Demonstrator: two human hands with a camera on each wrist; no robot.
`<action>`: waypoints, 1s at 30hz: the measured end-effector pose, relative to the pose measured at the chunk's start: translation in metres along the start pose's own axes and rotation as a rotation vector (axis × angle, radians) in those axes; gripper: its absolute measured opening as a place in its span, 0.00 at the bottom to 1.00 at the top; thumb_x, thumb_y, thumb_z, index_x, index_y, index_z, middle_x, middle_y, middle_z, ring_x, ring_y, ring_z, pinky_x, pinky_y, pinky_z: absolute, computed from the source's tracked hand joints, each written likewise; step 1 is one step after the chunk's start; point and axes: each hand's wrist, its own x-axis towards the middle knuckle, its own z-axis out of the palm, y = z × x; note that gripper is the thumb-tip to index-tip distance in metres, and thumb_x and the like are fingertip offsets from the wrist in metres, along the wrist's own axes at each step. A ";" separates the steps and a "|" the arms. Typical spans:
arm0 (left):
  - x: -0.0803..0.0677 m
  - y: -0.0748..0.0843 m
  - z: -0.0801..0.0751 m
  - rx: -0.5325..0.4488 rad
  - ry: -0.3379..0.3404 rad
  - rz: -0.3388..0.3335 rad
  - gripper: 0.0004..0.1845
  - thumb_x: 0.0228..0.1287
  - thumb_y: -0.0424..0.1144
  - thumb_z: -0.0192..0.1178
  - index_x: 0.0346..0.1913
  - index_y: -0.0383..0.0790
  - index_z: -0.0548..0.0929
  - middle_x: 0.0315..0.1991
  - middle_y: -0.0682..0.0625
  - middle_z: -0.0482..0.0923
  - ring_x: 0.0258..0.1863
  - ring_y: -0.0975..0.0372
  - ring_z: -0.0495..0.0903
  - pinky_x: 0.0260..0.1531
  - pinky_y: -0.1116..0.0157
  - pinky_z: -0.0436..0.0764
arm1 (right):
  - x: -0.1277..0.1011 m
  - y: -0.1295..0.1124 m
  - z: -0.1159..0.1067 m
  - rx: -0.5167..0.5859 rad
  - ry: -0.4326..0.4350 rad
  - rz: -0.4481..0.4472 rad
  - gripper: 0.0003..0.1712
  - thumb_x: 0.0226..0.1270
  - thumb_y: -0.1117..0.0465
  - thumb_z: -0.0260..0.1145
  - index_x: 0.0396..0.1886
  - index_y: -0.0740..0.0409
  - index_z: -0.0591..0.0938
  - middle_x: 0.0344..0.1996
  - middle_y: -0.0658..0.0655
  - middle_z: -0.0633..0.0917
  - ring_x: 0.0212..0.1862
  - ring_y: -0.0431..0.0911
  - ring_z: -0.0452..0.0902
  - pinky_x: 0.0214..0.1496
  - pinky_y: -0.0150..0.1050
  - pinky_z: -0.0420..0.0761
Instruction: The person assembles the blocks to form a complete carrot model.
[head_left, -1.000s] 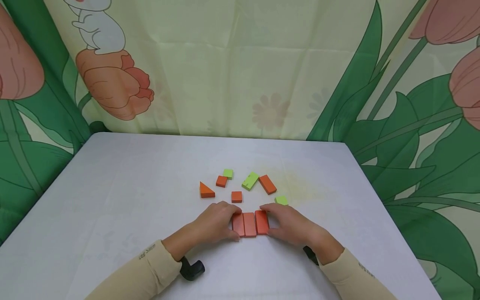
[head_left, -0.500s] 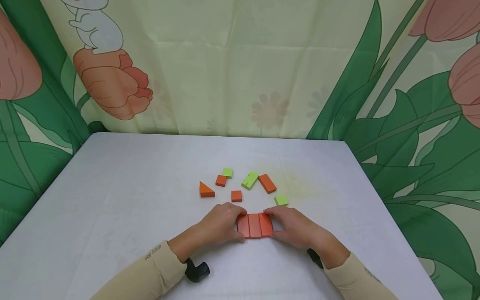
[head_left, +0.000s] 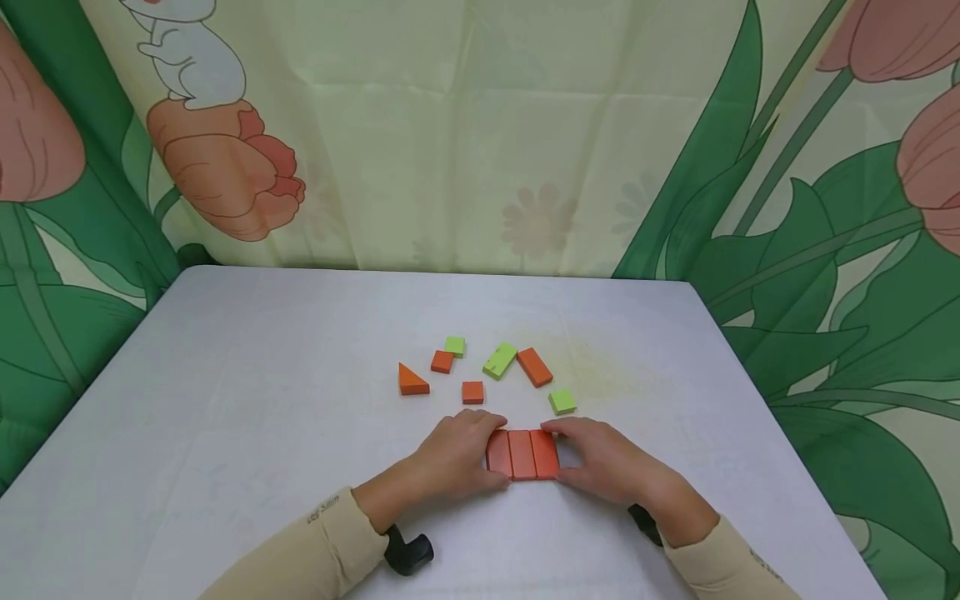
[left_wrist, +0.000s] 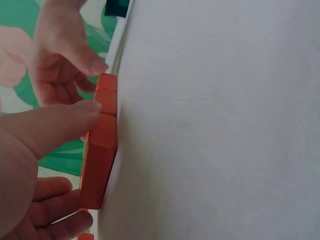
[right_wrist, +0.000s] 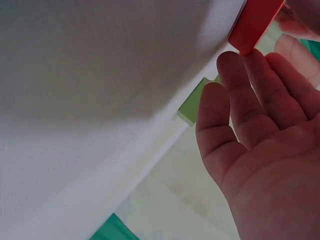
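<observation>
Here the left hand (head_left: 457,457) and right hand (head_left: 600,460) curl round three red blocks (head_left: 522,454), squeezing them side by side on the desk (head_left: 262,375). Small blocks lie at 12 o'clock, near a green square (head_left: 562,402).

sleeves (head_left: 315,542): beige, long | cuff: small lettering | wrist mounts (head_left: 408,552): black

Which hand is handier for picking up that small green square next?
Probably the right hand: the nearest green square lies just beyond its fingers, on its side of the three red blocks. The left hand would have to cross over.
</observation>
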 end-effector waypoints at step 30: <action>0.009 -0.012 -0.018 -0.121 -0.012 0.018 0.37 0.58 0.52 0.73 0.67 0.40 0.74 0.61 0.49 0.75 0.64 0.55 0.70 0.62 0.54 0.72 | 0.004 0.000 -0.002 0.039 -0.002 0.054 0.34 0.56 0.60 0.77 0.64 0.59 0.79 0.53 0.51 0.82 0.54 0.51 0.76 0.59 0.53 0.75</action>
